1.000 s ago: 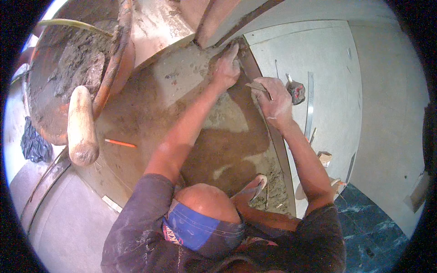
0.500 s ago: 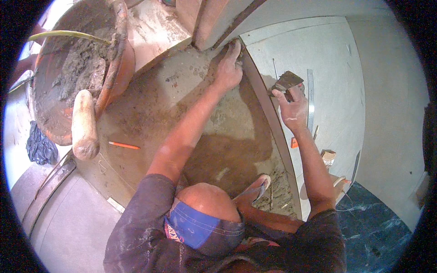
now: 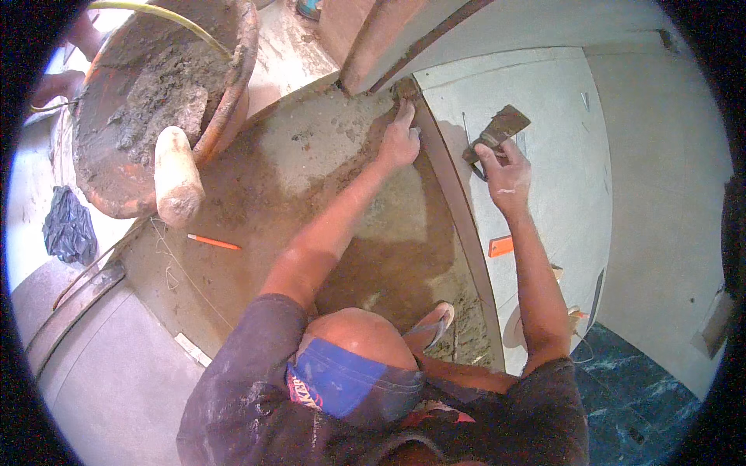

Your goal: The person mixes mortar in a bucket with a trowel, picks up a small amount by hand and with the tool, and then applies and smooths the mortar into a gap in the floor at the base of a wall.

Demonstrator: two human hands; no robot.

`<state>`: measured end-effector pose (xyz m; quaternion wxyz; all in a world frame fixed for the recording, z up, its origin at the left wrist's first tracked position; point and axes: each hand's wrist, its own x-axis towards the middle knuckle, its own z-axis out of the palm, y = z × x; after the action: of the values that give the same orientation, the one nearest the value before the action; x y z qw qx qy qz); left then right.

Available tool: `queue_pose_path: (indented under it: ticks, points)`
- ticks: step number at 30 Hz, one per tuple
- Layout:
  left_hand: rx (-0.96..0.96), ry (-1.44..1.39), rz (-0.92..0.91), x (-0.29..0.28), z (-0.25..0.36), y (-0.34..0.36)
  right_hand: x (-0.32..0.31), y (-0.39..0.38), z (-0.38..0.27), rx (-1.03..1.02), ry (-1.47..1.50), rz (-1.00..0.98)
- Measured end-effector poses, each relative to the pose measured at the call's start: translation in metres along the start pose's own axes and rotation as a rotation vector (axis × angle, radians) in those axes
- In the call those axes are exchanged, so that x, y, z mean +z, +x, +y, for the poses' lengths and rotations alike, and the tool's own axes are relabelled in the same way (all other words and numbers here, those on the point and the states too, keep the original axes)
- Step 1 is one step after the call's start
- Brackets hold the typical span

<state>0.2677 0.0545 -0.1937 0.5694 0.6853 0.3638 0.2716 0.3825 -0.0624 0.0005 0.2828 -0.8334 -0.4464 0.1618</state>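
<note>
Head view. I am gripping a flat-bladed scraper in my right hand, the fingers closing round its handle and the blade tilting up toward 1 o'clock from the hand. The scraper is hanging over the pale floor tile, at about 1 o'clock from the picture's middle.

My left hand is pressing flat, fingers stretching out and gripping nothing, onto the wet mortar bed just beside the tile's dark edge; its fingertips are pointing to 12 o'clock, toward the corner where a brown frame is meeting the floor. The two hands are lying on either side of that edge, near each other but apart.

At 5 o'clock from my right hand, a small orange wedge is lying on the tile. At 9 o'clock from my left hand, an orange pencil is resting on the mortar bed. Beyond it, at 10 o'clock, a round orange pan is holding grey mortar, and a pale wooden handle is leaning over its rim. A dark crumpled bag is lying at 9 o'clock near the picture's rim. My bent knee and sandalled foot are showing at 6 o'clock.
</note>
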Motion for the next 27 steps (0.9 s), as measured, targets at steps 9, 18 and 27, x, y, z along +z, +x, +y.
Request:
queue_pose_path:
  ticks: [9,18,27]
  points:
    - [-0.302,-0.08,-0.115,-0.021,0.065,-0.015,-0.017,-0.031,0.033,0.055,0.008,0.038]
    - [0.0,-0.188,0.269,-0.005,-0.006,0.007,0.033,-0.025,0.007,-0.317,-0.107,0.025]
    - [0.007,-0.287,0.383,-0.048,-0.007,0.011,0.115,0.043,-0.022,-0.858,-0.258,-0.081]
